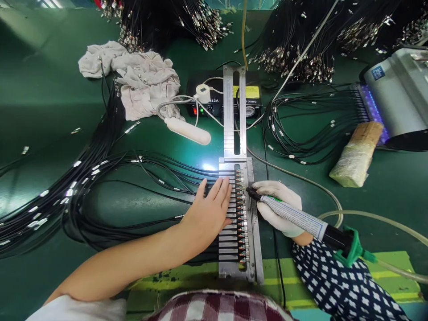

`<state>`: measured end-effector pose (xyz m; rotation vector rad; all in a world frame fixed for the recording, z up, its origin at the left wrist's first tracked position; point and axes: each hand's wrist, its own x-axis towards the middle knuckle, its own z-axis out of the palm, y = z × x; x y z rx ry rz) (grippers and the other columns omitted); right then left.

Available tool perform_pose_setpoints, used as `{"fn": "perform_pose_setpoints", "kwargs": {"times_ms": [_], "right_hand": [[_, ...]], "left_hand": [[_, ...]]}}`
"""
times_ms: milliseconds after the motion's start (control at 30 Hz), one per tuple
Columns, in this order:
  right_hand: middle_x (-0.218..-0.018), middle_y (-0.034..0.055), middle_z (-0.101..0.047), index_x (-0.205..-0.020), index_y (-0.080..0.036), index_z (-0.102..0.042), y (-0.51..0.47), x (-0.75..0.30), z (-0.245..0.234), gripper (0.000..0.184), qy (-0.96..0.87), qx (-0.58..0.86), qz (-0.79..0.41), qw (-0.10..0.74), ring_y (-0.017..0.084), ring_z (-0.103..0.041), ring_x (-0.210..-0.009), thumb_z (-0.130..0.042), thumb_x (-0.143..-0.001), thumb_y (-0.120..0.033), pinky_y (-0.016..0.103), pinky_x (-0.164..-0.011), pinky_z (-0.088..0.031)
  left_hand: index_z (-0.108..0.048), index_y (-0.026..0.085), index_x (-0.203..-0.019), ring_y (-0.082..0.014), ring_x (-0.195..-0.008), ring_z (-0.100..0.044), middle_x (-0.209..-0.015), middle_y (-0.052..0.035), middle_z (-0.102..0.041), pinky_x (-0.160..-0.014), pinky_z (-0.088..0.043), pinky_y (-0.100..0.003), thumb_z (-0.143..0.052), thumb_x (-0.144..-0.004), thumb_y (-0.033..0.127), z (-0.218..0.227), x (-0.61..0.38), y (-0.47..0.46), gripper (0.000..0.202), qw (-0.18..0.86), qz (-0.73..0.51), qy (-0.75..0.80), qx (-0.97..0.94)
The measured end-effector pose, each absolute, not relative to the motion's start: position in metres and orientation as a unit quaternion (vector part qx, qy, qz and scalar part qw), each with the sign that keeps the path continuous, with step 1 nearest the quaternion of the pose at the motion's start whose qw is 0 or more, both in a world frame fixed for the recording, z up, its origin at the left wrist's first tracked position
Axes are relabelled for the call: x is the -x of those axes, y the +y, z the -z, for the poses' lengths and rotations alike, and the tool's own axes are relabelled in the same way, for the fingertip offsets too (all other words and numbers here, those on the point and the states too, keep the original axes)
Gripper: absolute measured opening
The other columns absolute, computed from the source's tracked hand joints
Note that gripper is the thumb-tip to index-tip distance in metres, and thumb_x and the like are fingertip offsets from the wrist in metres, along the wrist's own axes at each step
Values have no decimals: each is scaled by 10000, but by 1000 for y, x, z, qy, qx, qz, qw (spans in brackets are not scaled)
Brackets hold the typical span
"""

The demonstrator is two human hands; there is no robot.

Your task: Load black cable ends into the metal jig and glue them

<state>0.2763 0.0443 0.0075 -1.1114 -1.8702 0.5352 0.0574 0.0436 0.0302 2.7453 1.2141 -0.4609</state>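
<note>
Gripped pen-style in the white-gloved right hand, right of center: a labeled tube, black nose angled toward a row of metal tips mid-frame; whether touching, impossible to tell. Probably light and stiff, perhaps tugged by the hose trailing toward lower right; best held close to the nose. Laid flat, fingers extended and clutching nothing visible, across black cables in a slotted metal rack at center: the bare left hand. Likely bendy along the cables, delicate at the tips; best taken by the black lengths. Farther out: a white lamp and black box above center, a crumpled cloth upper left, a plastic-wrapped block and a violet-glowing silver machine at right.
</note>
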Motion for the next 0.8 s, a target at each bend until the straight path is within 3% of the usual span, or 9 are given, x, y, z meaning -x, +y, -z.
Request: {"fn": "perform_pose_setpoints", "kwargs": {"times_ms": [433,800], "right_hand": [[-1018,86,-743,-949,-230,-653,36,-279,-13,155,-730,444,-222,470,247,-727,-907,-672,-800,-197,389,-792,-608],[-995,89,-748,-923,-216,-661,40,-276,-10,117,-748,450,-228,432,220,-726,-905,-662,-810,-186,363,-825,-607]], "left_hand": [[-339,79,-1508,-318,-1477,-290,-1596,-163,-252,-1170,-303,-577,-449,-975,516,-25,-55,42,697,35,134,398,-907],[-349,89,-1508,-326,-1477,-288,-1597,-165,-247,-1170,-302,-572,-465,-969,518,-26,-56,42,699,39,144,400,-904]]}}
